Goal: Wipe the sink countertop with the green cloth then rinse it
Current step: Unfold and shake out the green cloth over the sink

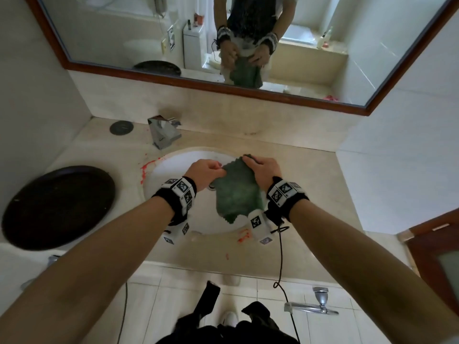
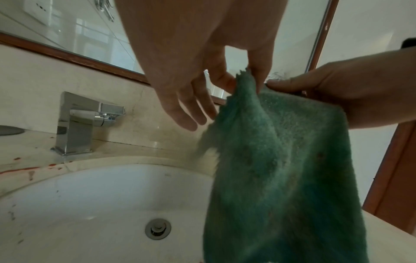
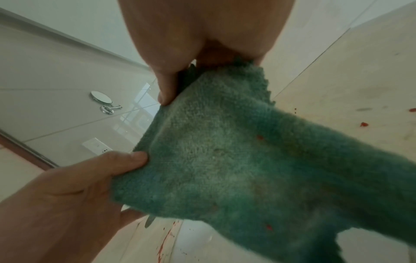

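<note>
Both hands hold the green cloth (image 1: 236, 192) up above the white sink basin (image 1: 161, 177). It hangs down from its top edge, and small red spots mark the fabric (image 3: 236, 160). My left hand (image 1: 220, 171) pinches the top left corner between thumb and forefinger (image 2: 247, 78), its other fingers loosely extended. My right hand (image 1: 249, 160) grips the top right corner, thumb pressed against the fabric (image 3: 166, 92). The beige countertop (image 1: 310, 184) carries red smears left of the basin (image 1: 145, 170) and at its front rim (image 1: 243, 237).
A chrome faucet (image 2: 83, 121) stands behind the basin on the left, and the drain (image 2: 157, 228) lies at the basin's bottom. A round black tray (image 1: 57, 207) rests on the counter's left end. A wood-framed mirror (image 1: 173, 78) spans the wall behind.
</note>
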`<state>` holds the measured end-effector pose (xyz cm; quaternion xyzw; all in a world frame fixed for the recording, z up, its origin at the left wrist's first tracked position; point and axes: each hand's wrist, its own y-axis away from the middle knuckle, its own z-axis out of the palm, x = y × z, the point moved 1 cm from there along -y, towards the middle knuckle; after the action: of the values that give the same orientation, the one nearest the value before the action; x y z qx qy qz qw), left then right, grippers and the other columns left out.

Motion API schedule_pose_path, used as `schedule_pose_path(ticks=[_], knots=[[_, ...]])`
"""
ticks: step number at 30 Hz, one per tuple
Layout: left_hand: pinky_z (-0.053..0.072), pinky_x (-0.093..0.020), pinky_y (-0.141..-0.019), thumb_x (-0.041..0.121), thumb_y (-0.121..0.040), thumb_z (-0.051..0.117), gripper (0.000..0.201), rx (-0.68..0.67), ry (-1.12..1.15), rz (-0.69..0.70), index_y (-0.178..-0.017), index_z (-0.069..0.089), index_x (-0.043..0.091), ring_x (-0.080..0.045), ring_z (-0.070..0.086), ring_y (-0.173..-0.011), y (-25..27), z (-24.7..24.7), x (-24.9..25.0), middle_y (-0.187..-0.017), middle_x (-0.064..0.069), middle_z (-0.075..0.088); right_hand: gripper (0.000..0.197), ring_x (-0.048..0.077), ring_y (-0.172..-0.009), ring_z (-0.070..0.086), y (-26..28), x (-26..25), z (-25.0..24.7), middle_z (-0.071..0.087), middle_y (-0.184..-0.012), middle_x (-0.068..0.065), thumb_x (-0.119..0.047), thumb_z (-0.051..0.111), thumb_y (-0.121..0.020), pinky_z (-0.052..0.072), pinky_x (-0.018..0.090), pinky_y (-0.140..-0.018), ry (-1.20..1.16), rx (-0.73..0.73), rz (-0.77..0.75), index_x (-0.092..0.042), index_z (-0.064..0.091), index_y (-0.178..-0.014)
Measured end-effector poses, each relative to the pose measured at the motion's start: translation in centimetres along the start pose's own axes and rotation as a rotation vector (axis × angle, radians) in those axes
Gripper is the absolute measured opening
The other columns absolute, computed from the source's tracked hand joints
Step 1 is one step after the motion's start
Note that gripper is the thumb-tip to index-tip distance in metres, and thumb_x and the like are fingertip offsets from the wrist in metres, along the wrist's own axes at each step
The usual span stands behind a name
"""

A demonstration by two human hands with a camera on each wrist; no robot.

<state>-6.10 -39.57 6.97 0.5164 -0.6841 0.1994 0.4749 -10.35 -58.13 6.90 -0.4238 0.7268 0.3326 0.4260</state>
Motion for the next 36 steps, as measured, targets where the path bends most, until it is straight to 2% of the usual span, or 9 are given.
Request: schedule_pose_path(ticks=[2, 6, 10, 14, 18, 21, 24, 27, 36], knots=[[0.054, -0.036, -0.09, 0.021, -0.085, 0.066, 0.017, -0.019, 0.033, 0.017, -0.068, 0.064, 0.02, -0.024, 0.066, -0.095, 0.5, -0.1, 0.4, -0.112, -0.004, 0.07, 0.031, 0.019, -0.083, 0.071, 0.2, -0.2, -0.1, 0.076, -0.087, -0.001, -0.046, 0.07, -0.082, 0.059, 0.041, -0.081, -0.018, 0.005, 0.015, -0.021, 0.076, -0.101], [0.044, -0.02, -0.057, 0.015, -0.09, 0.06, 0.031, -0.065, 0.01, 0.043, -0.063, 0.046, 0.019, -0.017, 0.05, -0.061, 1.3, 0.0, 0.9, -0.067, -0.004, 0.053, 0.03, 0.02, -0.085, 0.07, 1.0, -0.7, -0.5, 0.075, -0.088, 0.0, -0.045, 0.069, -0.083, 0.059, 0.039, -0.083, -0.041, 0.032, 0.005, -0.021, 0.077, -0.1], [0.055, -0.042, -0.08, 0.002, -0.083, 0.065, 0.022, -0.227, 0.06, -0.028, -0.082, 0.049, 0.018, -0.03, 0.061, -0.082, 1.7, 0.1, 0.2, -0.086, -0.012, 0.06, 0.033, 0.022, -0.091, 0.069, 1.9, -0.9, -1.7, 0.074, -0.092, 0.002, -0.042, 0.069, -0.085, 0.058, 0.038, -0.085, -0.094, 0.12, 0.023, -0.017, 0.075, -0.106], [0.053, -0.032, -0.079, 0.005, -0.086, 0.064, 0.026, -0.408, 0.008, -0.07, -0.111, 0.063, 0.011, -0.022, 0.062, -0.087, 2.6, 1.4, 0.2, -0.095, -0.009, 0.065, 0.034, 0.026, -0.09, 0.066, 3.2, -0.2, -3.3, 0.072, -0.091, 0.005, -0.043, 0.068, -0.085, 0.058, 0.044, -0.084, -0.091, 0.171, 0.049, -0.017, 0.075, -0.105], [0.049, -0.034, -0.09, 0.036, -0.08, 0.063, 0.022, -0.441, -0.179, -0.009, -0.093, 0.074, 0.022, -0.027, 0.064, -0.094, 3.1, 2.9, 0.1, -0.09, -0.003, 0.069, 0.025, 0.023, -0.081, 0.065, 4.7, 0.7, -5.0, 0.069, -0.079, -0.002, -0.041, 0.068, -0.086, 0.058, 0.046, -0.081, -0.1, 0.247, 0.095, -0.019, 0.077, -0.095], [0.049, -0.016, -0.059, 0.019, -0.095, 0.054, 0.027, -0.448, -0.114, 0.002, -0.109, 0.067, 0.0, -0.016, 0.056, -0.073, 3.3, 4.1, 0.6, -0.083, -0.006, 0.061, 0.024, 0.024, -0.085, 0.066, 5.9, 1.9, -6.5, 0.071, -0.083, 0.002, -0.042, 0.067, -0.086, 0.058, 0.043, -0.082, -0.052, 0.324, 0.121, -0.021, 0.077, -0.091], [0.054, -0.028, -0.074, 0.025, -0.096, 0.055, 0.03, -0.414, -0.084, -0.005, -0.113, 0.065, 0.002, -0.021, 0.062, -0.084, 3.3, 5.0, 0.9, -0.095, -0.008, 0.065, 0.028, 0.025, -0.09, 0.066, 6.9, 3.4, -8.5, 0.072, -0.089, 0.003, -0.044, 0.066, -0.085, 0.056, 0.04, -0.084, 0.013, 0.403, 0.168, -0.021, 0.077, -0.094], [0.039, -0.021, -0.064, 0.037, -0.096, 0.054, 0.026, -0.383, -0.175, 0.045, -0.105, 0.068, 0.016, -0.005, 0.056, -0.072, 2.9, 5.9, 1.3, -0.088, 0.004, 0.063, 0.029, 0.025, -0.09, 0.065, 7.6, 4.9, -10.2, 0.07, -0.089, 0.002, -0.044, 0.065, -0.085, 0.055, 0.038, -0.085, 0.063, 0.436, 0.225, -0.021, 0.077, -0.098], [0.049, -0.034, -0.084, 0.006, -0.085, 0.06, 0.016, -0.349, -0.16, 0.016, -0.093, 0.069, 0.017, -0.025, 0.06, -0.087, -0.5, 9.7, 1.6, -0.089, -0.009, 0.065, 0.031, 0.027, -0.088, 0.065, 5.1, 9.1, -13.0, 0.07, -0.093, 0.006, -0.043, 0.063, -0.088, 0.054, 0.034, -0.081, 0.083, 0.456, 0.35, -0.016, 0.076, -0.099]])
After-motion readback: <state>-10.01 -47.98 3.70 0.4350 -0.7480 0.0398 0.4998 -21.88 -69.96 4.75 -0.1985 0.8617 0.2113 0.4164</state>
